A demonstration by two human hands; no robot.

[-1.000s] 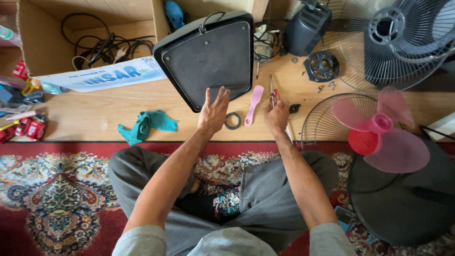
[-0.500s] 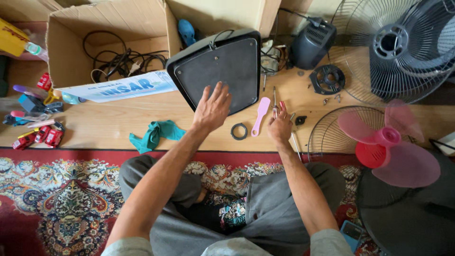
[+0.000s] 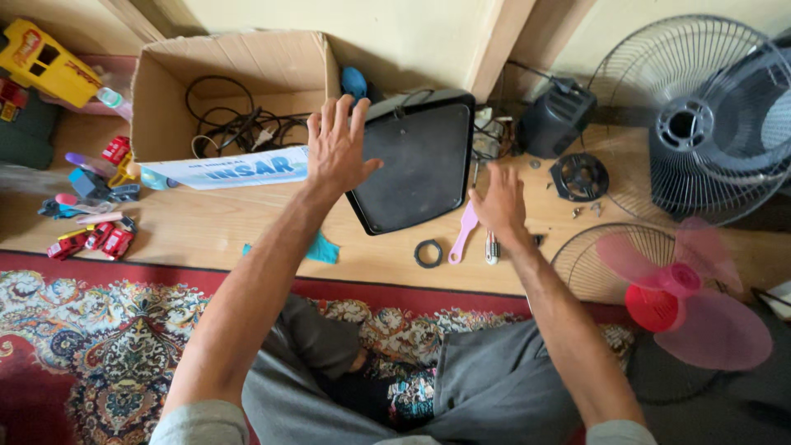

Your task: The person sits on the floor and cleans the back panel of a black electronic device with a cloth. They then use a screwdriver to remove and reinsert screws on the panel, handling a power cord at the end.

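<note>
My left hand (image 3: 336, 148) is raised with fingers spread, held over the left edge of a black fan base plate (image 3: 416, 161) that lies on the wooden floor. My right hand (image 3: 498, 203) is open, palm down, hovering just right of the plate and above a pink-handled tool (image 3: 463, 232) and a small screwdriver (image 3: 492, 247). A black ring (image 3: 428, 253) lies beside the pink tool. Neither hand holds anything.
An open cardboard box (image 3: 235, 91) with cables stands at the back left. A pink fan blade (image 3: 696, 292) rests on a wire grille (image 3: 593, 255) at right, another fan grille (image 3: 700, 115) behind it. A teal cloth (image 3: 323, 249), toys (image 3: 91, 206) and a black motor housing (image 3: 556, 119) lie around.
Both hands have lifted off the black plate and the tools and opened. The left hand has risen and moved left; the view has shifted, showing more of the box and toys.
</note>
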